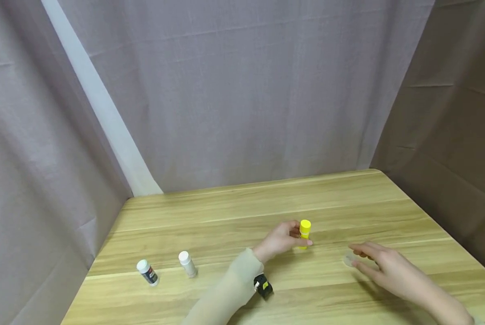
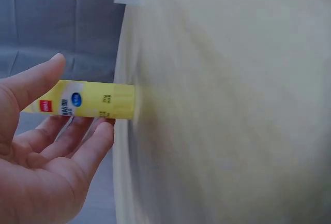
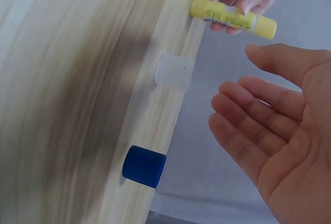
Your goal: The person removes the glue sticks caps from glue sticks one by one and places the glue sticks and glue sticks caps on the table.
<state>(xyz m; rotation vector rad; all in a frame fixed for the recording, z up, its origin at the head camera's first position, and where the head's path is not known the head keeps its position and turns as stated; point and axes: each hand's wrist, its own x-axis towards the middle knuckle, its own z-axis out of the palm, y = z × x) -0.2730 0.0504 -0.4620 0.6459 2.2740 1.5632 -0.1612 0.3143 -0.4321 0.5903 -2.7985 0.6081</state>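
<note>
A yellow glue stick [image 1: 305,227] stands upright on the wooden table [image 1: 226,207], right of the middle. My left hand [image 1: 280,240] holds it between thumb and curved fingers; its printed label faces the left wrist view. My right hand [image 1: 389,267] is off to the right, palm turned inward and fingers loosely bent, with nothing in its grasp. Near those fingertips is a translucent whitish cap-like cylinder [image 3: 175,72]. Beside it in the right wrist view sits a short blue cylinder [image 3: 145,166], which my right hand hides in the head view.
On the left of the table stand a white cylinder [image 1: 187,264] and a white-capped tube with a dark label [image 1: 147,272]. A small black device [image 1: 263,285] is at my left sleeve. Grey curtains [image 1: 246,90] hang behind the table, brown ones [image 1: 458,122] on its right.
</note>
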